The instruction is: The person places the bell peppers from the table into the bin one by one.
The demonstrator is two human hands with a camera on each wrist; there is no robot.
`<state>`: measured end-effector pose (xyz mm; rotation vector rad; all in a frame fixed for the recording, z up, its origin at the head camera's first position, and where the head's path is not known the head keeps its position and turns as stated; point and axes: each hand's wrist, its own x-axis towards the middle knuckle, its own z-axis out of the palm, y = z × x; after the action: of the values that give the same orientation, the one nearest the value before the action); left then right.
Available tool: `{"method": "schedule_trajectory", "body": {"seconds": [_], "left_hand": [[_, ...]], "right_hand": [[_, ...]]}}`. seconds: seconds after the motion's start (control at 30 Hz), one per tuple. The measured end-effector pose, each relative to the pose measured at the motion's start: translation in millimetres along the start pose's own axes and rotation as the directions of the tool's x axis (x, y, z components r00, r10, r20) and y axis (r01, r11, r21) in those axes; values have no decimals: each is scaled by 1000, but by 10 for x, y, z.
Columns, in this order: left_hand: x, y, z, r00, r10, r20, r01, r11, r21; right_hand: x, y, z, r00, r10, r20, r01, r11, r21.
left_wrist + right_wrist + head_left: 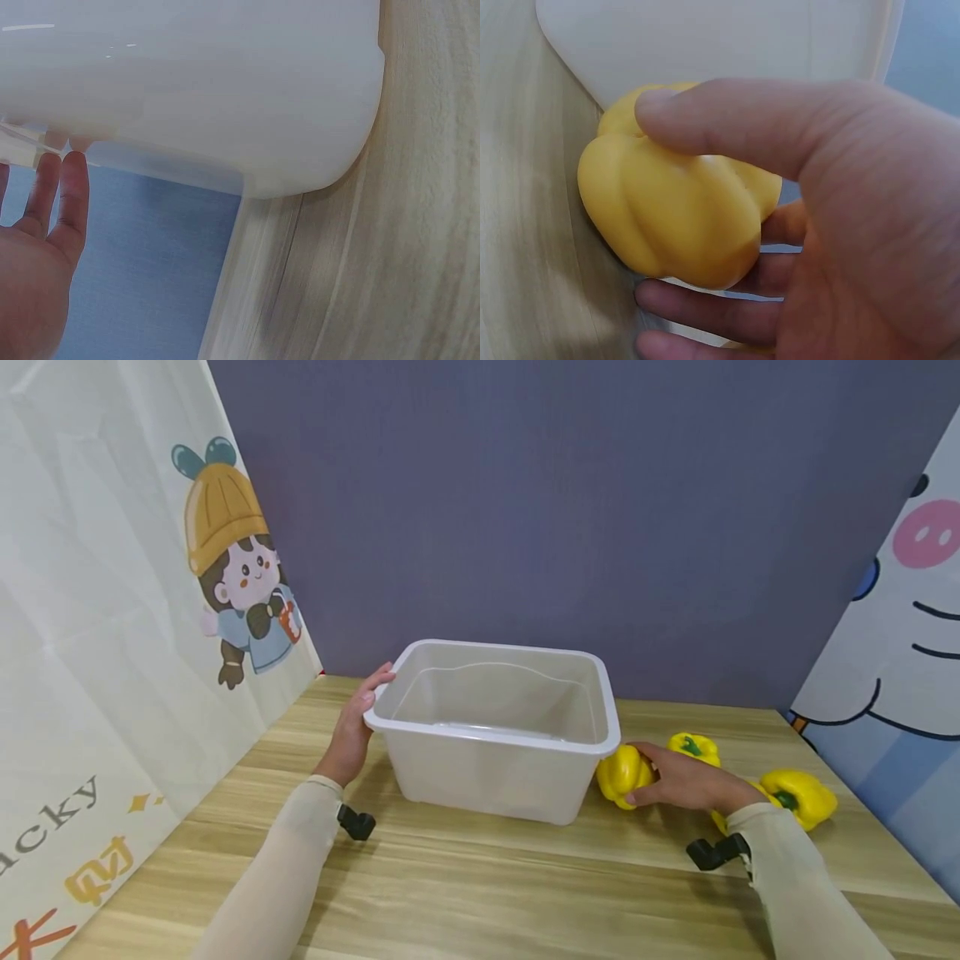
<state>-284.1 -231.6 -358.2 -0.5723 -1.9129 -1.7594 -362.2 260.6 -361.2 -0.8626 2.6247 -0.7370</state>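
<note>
A pale, deep plastic bin [480, 777] stands upright on the table with its open top facing up. My left hand [352, 731] rests against the bin's left end near the rim; in the left wrist view its fairly straight fingers [73, 195] touch the outer wall. Beside the bin's right end, my right hand [686, 781] grips a yellow bell pepper [624, 775]. The right wrist view shows the thumb across this pepper [675, 202] and fingers on its other side. It sits low, close to the bin wall; whether it touches the table is unclear.
Behind the right hand lies another yellow bell pepper [693, 747]. More yellow peppers [806, 797] lie near the right wrist, partly hidden by the hand and sleeve. A dark blue-grey panel [525, 510] rises behind the wood-grain table [450, 893], with printed sheets on both sides.
</note>
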Motion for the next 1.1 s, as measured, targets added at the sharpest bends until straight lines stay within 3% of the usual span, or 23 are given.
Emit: {"method": "schedule_trajectory", "body": {"seconds": [0.5, 0.93, 1.1], "left_hand": [[28, 23, 23, 1000, 6, 0, -6, 1000, 5], [-2, 21, 10, 1000, -17, 9, 16, 999, 33], [2, 33, 11, 1000, -13, -1, 13, 1000, 20]], "right_hand": [[-14, -23, 0, 997, 49, -62, -45, 997, 70], [-14, -36, 34, 993, -3, -122, 20, 990, 142], [16, -66, 0, 983, -7, -185, 26, 994, 103]]}}
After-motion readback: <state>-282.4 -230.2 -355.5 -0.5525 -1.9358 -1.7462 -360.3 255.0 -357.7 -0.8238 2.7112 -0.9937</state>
